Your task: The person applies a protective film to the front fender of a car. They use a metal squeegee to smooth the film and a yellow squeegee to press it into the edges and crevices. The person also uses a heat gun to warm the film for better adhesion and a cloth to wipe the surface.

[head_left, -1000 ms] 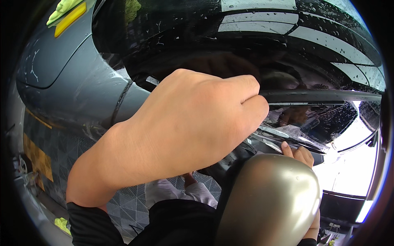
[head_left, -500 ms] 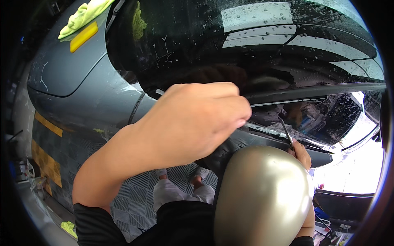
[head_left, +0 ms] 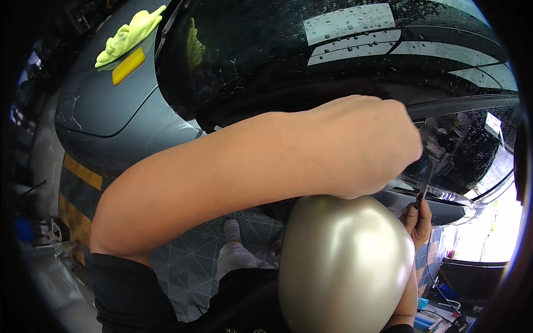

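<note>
My left arm reaches across the car from the lower left. My left hand (head_left: 372, 147) is closed in front of the side window and door edge; its fingertips are turned away, so anything in them is hidden. Lower right, my right hand (head_left: 419, 225) pinches a slim knife-like tool (head_left: 424, 191), its metal end pointing up at the glossy black side window (head_left: 461, 150). A large rounded gold shell (head_left: 344, 261), shaped like a mirror housing, stands between me and the car and covers part of my right forearm.
On the grey hood (head_left: 105, 105) lie a yellow-green cloth (head_left: 130, 38) and a yellow squeegee-like block (head_left: 129, 65). Water drops dot the dark windshield (head_left: 250, 50). Below is a patterned tile floor (head_left: 183, 277). A cable (head_left: 430, 266) hangs at the right, near a dark container (head_left: 472, 275).
My left hand has moved right along the window edge, toward my right hand. My right hand has shifted slightly right and down, still holding the tool. The view has turned somewhat.
</note>
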A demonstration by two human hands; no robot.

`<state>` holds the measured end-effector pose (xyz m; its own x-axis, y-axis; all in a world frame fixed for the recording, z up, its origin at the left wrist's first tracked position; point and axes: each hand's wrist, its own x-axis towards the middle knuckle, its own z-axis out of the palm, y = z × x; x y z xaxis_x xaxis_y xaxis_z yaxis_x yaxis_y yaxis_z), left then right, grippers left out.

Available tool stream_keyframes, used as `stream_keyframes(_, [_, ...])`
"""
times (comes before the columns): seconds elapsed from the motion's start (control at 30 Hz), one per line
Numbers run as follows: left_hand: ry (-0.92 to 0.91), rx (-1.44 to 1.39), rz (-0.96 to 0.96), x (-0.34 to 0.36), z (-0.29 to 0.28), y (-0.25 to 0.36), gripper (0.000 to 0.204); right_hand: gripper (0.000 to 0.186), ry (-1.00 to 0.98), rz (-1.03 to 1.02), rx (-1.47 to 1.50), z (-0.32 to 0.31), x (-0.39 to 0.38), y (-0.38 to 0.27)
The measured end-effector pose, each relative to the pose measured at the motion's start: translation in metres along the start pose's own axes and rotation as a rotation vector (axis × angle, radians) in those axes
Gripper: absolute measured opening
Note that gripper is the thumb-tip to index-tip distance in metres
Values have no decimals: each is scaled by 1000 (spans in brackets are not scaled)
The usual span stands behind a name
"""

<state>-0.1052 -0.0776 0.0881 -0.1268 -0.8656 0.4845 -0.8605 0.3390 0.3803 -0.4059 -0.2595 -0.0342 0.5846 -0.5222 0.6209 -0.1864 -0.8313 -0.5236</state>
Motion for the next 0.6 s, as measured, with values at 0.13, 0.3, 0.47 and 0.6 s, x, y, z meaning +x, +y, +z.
stream_keyframes(0.13, [243,68,44,-9,-38,12,8,28,94,17,158,-10,7,-3])
stream_keyframes(0.3, [371,-46,-274,-124,-76,30,17,28,283,196,192,-62,-9,-3])
stream_keyframes(0.47, [-236,-418,-940,-310,-15,69,16,36,441,552,550,-98,-40,-23])
stream_keyframes(0.6, [-777,-299,-1291,-531,128,103,25,34,589,696,492,-113,-73,-39])
